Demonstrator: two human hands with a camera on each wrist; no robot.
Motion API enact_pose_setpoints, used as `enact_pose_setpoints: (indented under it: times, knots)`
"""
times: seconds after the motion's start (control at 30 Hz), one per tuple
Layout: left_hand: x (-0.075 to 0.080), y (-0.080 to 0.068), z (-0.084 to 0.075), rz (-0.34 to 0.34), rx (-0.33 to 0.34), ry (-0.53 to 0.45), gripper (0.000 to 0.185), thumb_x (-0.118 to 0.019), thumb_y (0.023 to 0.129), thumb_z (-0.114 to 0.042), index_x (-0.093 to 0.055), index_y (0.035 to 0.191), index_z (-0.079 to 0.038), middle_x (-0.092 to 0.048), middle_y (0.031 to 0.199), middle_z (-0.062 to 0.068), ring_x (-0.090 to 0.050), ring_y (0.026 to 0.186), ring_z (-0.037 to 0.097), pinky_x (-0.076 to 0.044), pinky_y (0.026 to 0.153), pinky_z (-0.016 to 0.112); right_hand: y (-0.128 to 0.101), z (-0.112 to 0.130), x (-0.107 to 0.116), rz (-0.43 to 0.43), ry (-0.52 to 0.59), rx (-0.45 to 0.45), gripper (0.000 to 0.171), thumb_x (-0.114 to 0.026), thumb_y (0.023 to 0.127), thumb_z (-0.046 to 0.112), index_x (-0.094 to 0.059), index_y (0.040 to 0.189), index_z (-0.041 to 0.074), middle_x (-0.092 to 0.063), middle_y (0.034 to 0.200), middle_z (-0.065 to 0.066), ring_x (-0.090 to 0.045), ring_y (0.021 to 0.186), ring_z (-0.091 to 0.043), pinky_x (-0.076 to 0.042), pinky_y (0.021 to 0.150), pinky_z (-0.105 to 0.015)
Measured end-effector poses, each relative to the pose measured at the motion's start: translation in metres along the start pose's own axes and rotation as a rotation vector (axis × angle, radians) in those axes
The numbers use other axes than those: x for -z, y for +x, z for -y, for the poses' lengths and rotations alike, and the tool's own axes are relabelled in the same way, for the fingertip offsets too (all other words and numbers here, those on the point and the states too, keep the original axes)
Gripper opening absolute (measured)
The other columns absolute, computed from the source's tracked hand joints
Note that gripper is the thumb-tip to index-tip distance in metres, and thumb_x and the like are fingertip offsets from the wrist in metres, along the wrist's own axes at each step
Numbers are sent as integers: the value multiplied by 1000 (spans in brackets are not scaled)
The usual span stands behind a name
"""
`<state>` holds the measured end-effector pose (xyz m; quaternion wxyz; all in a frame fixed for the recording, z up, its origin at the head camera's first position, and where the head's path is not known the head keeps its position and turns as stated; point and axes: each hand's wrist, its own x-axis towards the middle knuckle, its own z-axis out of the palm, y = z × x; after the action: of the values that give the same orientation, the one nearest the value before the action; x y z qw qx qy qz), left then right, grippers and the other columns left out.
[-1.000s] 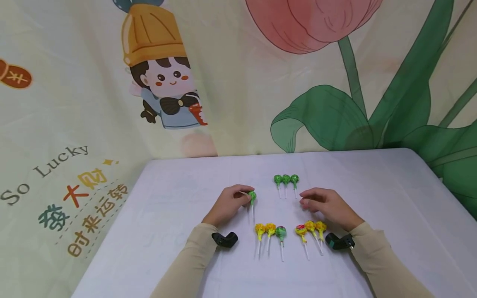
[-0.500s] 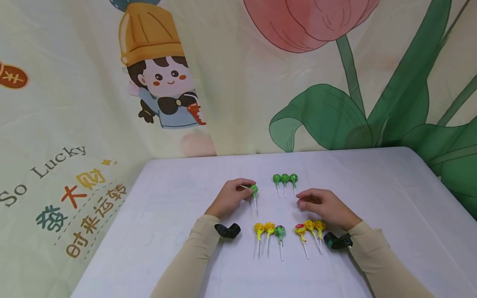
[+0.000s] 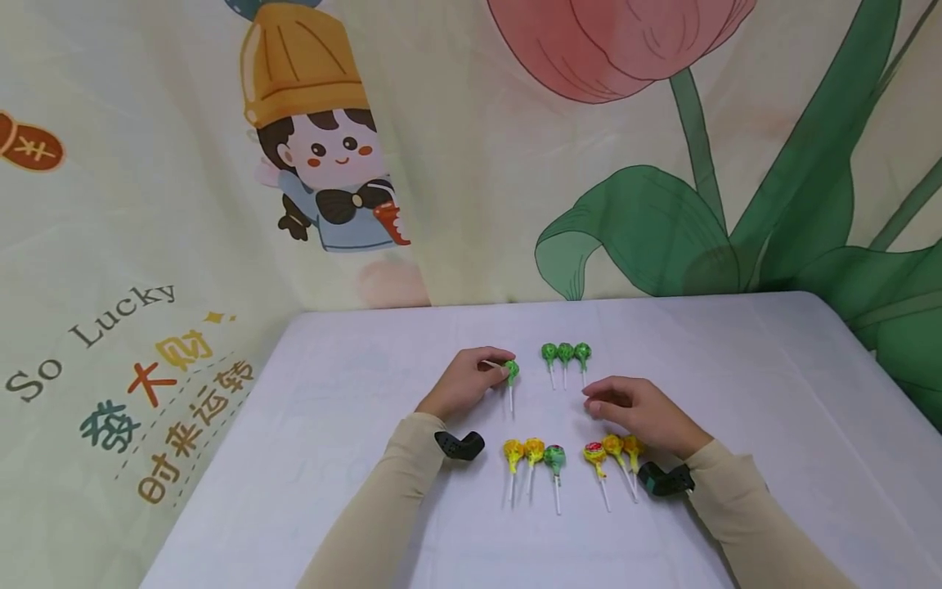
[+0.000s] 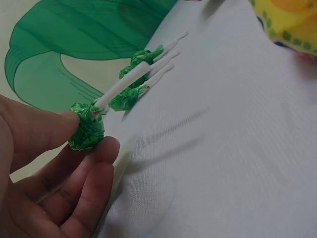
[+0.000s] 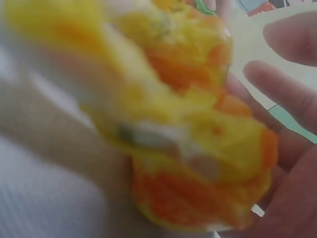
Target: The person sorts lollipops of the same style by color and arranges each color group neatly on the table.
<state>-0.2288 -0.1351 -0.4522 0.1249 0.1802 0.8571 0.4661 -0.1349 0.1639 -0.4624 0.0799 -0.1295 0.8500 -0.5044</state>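
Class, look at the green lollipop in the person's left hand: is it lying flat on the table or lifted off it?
Lifted. The left hand pinches the green lollipop by its head, and its stick casts a separate shadow on the table.

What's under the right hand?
Only bare white table shows around the right hand; it holds nothing visible. Three yellow lollipops lie just in front of its wrist. Whatever is beneath the palm is hidden.

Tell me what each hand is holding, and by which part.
The left hand pinches a green lollipop by its wrapped head, stick pointing away. The right hand holds nothing; its fingers are loosely curled above the table.
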Motion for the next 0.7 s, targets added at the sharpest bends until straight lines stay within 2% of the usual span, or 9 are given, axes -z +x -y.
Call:
enact_pose_setpoints:
  times: [0.27, 0.7]
  knots:
    - [-5, 6, -2, -3, 11, -21, 29, -65, 98, -19, -70, 126, -14, -69, 114, -4, -65, 96, 15, -52, 83, 34, -2, 3, -1, 4, 0, -10, 34, -67, 98, 28, -68, 124, 7, -66, 122, -5, -59, 106, -24, -50, 94, -38]
    - [-7, 22, -1, -36, 35, -15, 27, -65, 98, -18, -71, 124, -14, -69, 109, -3, -64, 88, 19, -53, 77, 34, -2, 4, -1, 5, -19, -3, 32, -67, 98, 26, -68, 124, 7, -67, 122, -5, -59, 103, -22, -49, 94, -39]
